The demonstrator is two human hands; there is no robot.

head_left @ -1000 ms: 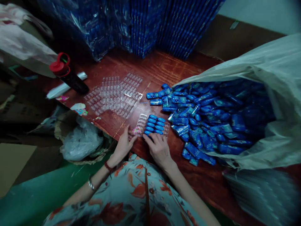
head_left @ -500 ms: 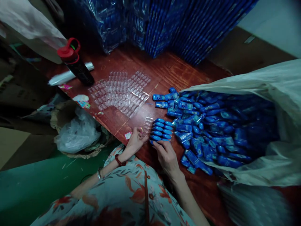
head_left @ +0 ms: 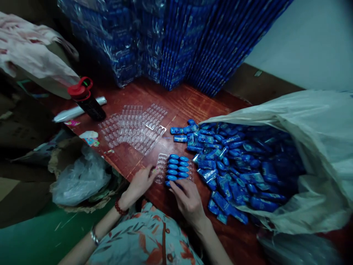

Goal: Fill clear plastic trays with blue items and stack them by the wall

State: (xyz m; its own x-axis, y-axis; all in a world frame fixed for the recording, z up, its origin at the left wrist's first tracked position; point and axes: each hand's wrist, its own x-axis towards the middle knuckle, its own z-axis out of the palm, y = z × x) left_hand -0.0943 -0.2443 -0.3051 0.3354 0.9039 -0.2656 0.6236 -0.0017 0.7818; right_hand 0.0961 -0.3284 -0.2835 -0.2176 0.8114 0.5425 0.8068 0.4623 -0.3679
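A clear blister tray (head_left: 162,161) lies near the table's front edge, with two columns of blue oval pieces (head_left: 173,166) set in it. My left hand (head_left: 140,184) is at the tray's left side, thumb and fingers pinched at its edge. At the lower end of the columns is my right hand (head_left: 187,198), its fingers closed on a blue piece at the front of the left column. More clear blister trays (head_left: 135,129) are spread on the table behind. To the right, blue packets and oval pieces (head_left: 237,158) spill from a white sack (head_left: 320,147).
Stacked blue packages (head_left: 176,44) stand at the back of the reddish table (head_left: 124,97). A black bottle with a red lid (head_left: 92,106) stands at the left beside a plastic roll (head_left: 63,115). Below the left edge is a box holding clear plastic (head_left: 79,180).
The view has shifted, so the table sits lower in the picture. My left hand has moved away from the blue columns to the tray's left edge. My right hand remains at their lower end.
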